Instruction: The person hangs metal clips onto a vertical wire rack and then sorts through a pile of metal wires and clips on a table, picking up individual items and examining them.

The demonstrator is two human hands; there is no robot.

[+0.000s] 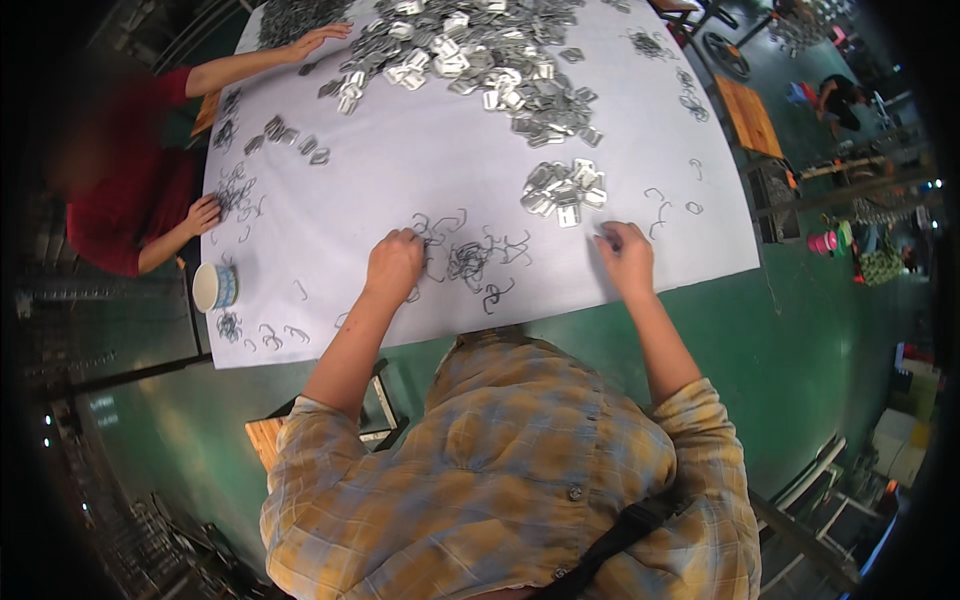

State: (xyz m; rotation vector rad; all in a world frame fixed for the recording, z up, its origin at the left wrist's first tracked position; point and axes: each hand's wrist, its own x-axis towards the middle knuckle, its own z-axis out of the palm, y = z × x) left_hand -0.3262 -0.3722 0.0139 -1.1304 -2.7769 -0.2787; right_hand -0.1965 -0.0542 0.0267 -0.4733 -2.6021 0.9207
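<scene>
My left hand (397, 264) rests at the left side of a loose heap of thin dark bent wire pieces (467, 262). Its fingers are curled together, and what they pinch, if anything, is hidden. Over to the right, my right hand (629, 258) is closed, thumb and fingers meeting around something small and dark that I cannot make out. Just beyond it lies a small pile of flat silver metal plates (566, 192) with slots. A few curved wire pieces (656, 205) lie scattered to the right of that hand.
A large heap of the same plates (470, 60) covers the far part of the white-topped table (400, 170). At left, a person in red has one hand (320, 42) by the heap, another (203, 215) near wires. A paper cup (214, 287) stands at the left edge.
</scene>
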